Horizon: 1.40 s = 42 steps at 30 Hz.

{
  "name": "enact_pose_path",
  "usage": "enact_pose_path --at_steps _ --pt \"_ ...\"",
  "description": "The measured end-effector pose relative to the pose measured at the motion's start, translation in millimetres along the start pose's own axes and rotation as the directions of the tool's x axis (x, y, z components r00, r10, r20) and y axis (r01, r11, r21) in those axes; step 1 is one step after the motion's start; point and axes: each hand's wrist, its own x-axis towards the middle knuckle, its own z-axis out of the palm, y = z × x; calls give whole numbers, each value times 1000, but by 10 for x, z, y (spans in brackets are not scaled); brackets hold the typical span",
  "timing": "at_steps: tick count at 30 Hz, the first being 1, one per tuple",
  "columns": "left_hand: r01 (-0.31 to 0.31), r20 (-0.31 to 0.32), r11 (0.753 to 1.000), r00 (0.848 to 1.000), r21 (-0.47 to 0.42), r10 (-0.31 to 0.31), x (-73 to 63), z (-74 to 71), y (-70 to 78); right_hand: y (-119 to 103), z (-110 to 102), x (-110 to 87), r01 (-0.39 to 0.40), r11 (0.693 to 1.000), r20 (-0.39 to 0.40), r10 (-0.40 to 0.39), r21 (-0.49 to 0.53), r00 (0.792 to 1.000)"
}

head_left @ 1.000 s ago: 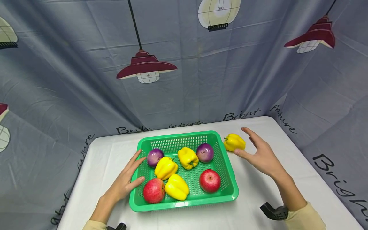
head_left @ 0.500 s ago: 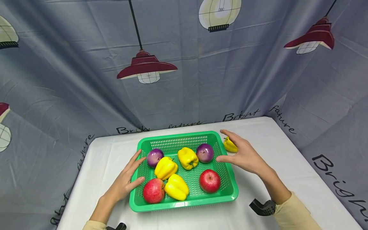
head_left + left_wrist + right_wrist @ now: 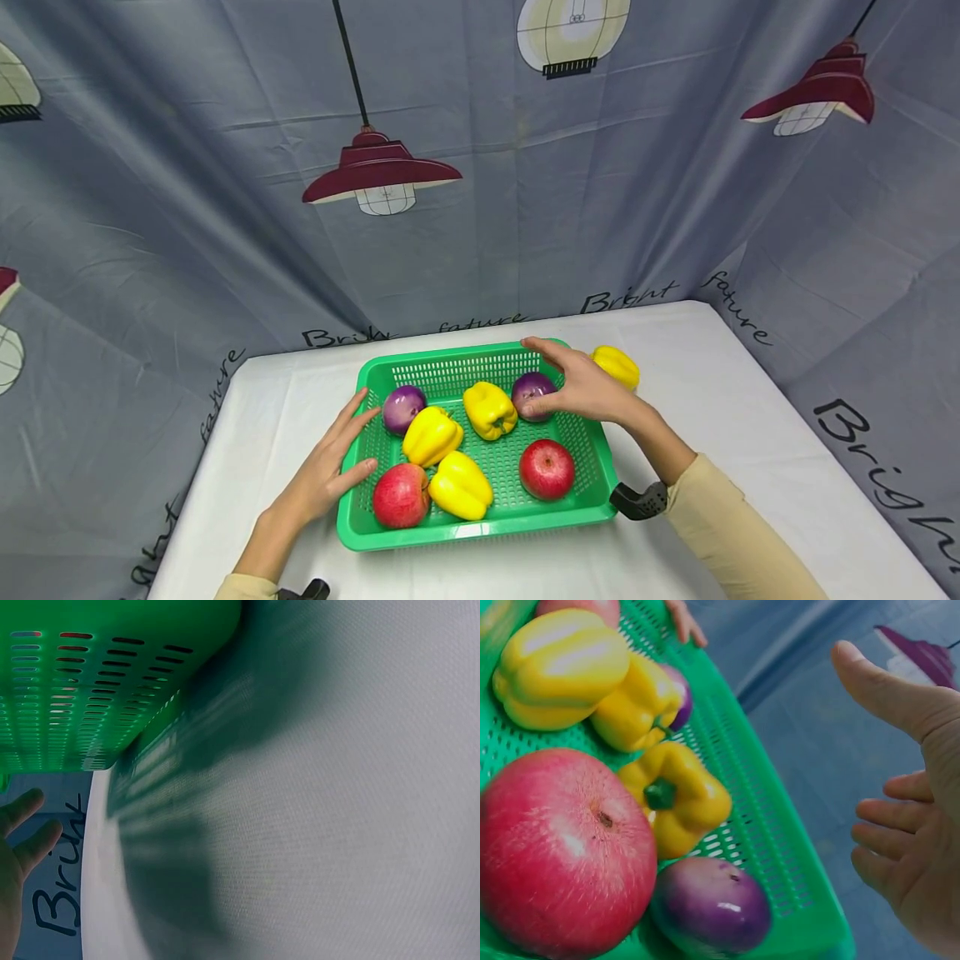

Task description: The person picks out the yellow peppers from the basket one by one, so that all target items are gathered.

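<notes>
A green plastic basket holds two red apples, three yellow bell peppers and two glossy round purple vegetables or fruits. My left hand lies at the basket's left rim, fingers spread, gripping nothing. Over the right side of the basket is my right hand, thumb and fingers apart around the right-hand purple round thing. In the right wrist view, a gap separates that hand from the purple thing. In the left wrist view, only a few fingers show beside the basket wall.
A single yellow bell pepper lies on the white tablecloth, right of the basket and partly behind my right hand. A grey curtain with printed lamps hangs behind the table.
My right hand has moved left from beside the loose yellow bell pepper, over the basket's right rim, to the purple round thing. The left hand and the basket stay put.
</notes>
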Motion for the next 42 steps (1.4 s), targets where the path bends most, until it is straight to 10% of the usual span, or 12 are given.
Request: enact_pose_path --at_steps 20,42 --pt "7 6 1000 1000 -4 -7 -1 4 -7 128 335 501 46 983 273 4 -176 962" --pt "6 1 1000 1000 -11 -6 3 8 -1 138 651 660 34 957 347 71 -289 935"
